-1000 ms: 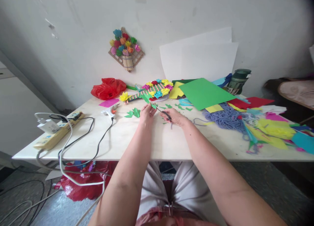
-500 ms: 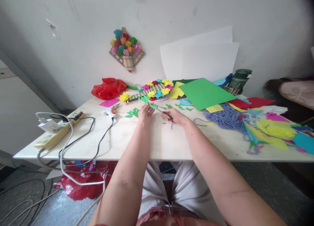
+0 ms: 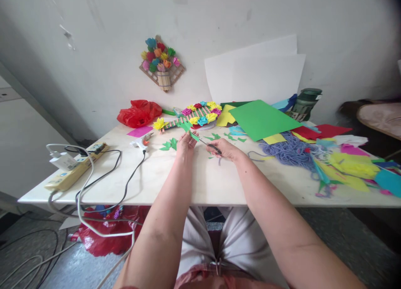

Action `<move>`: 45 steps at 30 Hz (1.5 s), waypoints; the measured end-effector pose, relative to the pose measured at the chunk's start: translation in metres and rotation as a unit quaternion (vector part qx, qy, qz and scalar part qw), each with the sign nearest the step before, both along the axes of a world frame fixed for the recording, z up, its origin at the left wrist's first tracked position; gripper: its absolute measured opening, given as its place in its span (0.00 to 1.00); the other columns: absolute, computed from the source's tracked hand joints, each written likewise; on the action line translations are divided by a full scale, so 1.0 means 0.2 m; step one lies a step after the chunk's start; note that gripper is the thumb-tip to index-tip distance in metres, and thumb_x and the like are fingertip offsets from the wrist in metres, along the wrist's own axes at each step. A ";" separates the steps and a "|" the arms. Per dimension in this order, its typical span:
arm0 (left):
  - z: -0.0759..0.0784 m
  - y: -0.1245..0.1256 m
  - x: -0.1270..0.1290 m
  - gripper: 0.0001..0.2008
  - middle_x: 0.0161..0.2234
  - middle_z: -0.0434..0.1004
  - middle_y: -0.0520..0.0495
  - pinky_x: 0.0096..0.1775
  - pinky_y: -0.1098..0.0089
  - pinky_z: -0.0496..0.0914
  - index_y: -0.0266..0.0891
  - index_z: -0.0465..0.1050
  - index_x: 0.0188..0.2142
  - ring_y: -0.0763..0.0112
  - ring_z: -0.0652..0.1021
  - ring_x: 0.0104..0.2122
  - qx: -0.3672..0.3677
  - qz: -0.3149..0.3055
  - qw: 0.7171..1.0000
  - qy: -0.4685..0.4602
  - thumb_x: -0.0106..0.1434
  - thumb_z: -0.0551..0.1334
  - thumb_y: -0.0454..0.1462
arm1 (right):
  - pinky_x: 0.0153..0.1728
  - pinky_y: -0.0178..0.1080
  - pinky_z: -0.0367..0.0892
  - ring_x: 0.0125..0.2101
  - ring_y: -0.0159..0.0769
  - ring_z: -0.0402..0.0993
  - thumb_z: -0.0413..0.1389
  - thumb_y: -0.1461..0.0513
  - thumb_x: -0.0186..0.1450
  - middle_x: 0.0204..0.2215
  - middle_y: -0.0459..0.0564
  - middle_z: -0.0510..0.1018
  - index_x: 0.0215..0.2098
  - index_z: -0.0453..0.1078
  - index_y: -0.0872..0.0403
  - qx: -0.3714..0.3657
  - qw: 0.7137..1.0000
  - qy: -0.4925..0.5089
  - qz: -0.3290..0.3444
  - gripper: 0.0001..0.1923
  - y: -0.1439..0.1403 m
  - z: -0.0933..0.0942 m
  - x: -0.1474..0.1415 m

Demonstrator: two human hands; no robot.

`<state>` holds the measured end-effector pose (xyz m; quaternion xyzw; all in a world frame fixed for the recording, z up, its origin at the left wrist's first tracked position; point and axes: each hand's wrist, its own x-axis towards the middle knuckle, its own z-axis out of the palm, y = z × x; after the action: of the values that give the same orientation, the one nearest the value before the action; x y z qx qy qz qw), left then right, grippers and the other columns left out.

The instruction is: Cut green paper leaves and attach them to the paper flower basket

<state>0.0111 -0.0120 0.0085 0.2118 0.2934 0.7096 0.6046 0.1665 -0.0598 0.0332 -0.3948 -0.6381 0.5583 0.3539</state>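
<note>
My left hand point(image 3: 185, 145) pinches a small piece of green paper point(image 3: 194, 135) above the white table point(image 3: 188, 180). My right hand point(image 3: 228, 149) grips a pair of dark-handled scissors point(image 3: 209, 145), whose blades point left and meet the green piece. Cut green leaf shapes point(image 3: 170, 145) lie just left of my left hand, and more green scraps point(image 3: 230, 136) lie beyond my right hand. A woven paper craft with coloured paper flowers point(image 3: 196, 113) sits behind both hands.
A hot glue gun point(image 3: 139, 143) and a power strip point(image 3: 75, 166) with trailing cables lie at the left. A red plastic bag point(image 3: 138, 112), a green sheet point(image 3: 261, 120), purple yarn point(image 3: 290, 149) and coloured paper scraps point(image 3: 354, 168) crowd the back and right. White sheets point(image 3: 255, 74) lean on the wall.
Both hands have shifted slightly; the scissors have worked along the green piece, and the blades have closed in a little. Nothing else on the table has moved.
</note>
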 end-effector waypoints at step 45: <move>-0.02 0.01 -0.02 0.18 0.18 0.68 0.56 0.28 0.74 0.69 0.35 0.66 0.27 0.79 0.71 0.19 0.021 0.043 0.997 0.056 0.42 0.72 0.38 | 0.09 0.25 0.51 0.11 0.21 0.61 0.58 0.54 0.60 0.15 0.42 0.70 0.30 0.65 0.58 -0.010 0.998 -0.059 0.001 0.15 0.02 -0.03 0.02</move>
<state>0.0078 -0.0100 0.0047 0.2509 0.3203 0.7278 0.5520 0.1697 -0.0559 0.0275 -0.4301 -0.6521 0.5411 0.3115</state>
